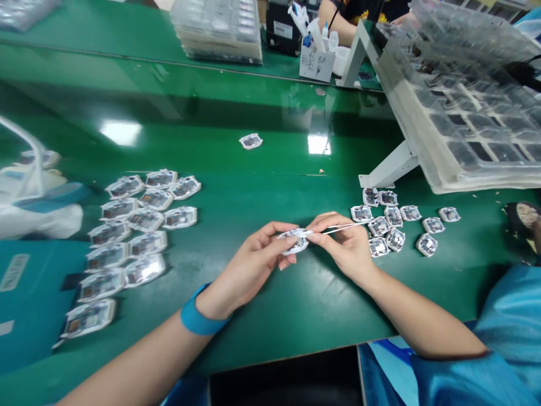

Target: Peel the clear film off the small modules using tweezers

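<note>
Between the fingers and thumb of my left hand (257, 256) is a small white-framed electronic module (299, 243), held just above the green bench. My right hand (344, 245) pinches a pair of thin white tweezers (338, 228), whose tips reach the module's upper edge. What the tips grip, if anything, is too small to make out. Several like modules (146, 243) lie in rows to the left of my left hand. More modules (379, 226) are scattered right of my right hand, and a single module (251, 141) rests farther back.
A slanted rack with a compartment tray (477, 124) rises at the right on a white bracket (391, 163). Stacked clear trays (217, 28) and a white box of tools (316, 63) stand on the back shelf. A teal folder (38, 304) lies left. Another person's arm (338, 22) shows behind.
</note>
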`<action>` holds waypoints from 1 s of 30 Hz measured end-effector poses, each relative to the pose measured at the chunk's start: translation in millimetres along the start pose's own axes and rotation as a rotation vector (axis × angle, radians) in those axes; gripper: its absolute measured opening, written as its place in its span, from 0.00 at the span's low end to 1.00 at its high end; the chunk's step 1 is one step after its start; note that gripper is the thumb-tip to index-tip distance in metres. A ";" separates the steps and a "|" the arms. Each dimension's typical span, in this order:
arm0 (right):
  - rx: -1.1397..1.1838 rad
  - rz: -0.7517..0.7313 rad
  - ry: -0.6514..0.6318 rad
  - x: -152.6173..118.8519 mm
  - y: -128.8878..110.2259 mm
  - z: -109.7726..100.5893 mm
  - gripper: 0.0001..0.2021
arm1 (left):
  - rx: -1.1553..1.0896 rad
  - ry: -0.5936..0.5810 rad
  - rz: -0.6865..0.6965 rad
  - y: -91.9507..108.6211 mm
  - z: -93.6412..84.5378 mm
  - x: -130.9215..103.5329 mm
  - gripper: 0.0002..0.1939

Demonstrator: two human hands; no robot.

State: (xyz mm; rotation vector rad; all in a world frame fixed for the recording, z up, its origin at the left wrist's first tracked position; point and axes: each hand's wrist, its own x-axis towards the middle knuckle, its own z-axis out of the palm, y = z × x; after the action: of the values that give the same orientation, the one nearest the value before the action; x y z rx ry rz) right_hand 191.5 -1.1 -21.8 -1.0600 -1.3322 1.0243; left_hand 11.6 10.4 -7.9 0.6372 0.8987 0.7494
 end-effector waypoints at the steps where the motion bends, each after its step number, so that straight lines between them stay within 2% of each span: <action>1: 0.012 0.023 0.001 0.1 0.0 -0.4 0.04 | 0.023 -0.001 0.012 -1.0 -0.5 0.3 0.17; 9: 0.051 0.219 0.059 1.9 0.7 -0.7 0.12 | 0.352 0.056 0.224 -4.7 -2.0 0.0 0.15; 16: 0.082 0.268 0.054 3.1 -0.2 -0.5 0.13 | 0.451 0.059 0.244 -5.6 -1.7 -1.4 0.13; 30: 0.081 0.266 0.057 4.9 -2.1 -1.5 0.13 | 0.464 0.010 0.274 -5.7 -1.7 -1.6 0.11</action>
State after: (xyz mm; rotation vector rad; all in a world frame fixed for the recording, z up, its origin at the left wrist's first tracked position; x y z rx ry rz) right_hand 192.9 3.2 -18.6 -1.2173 -1.1142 1.2239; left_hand 11.1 6.1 -12.3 1.1853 1.0157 0.7917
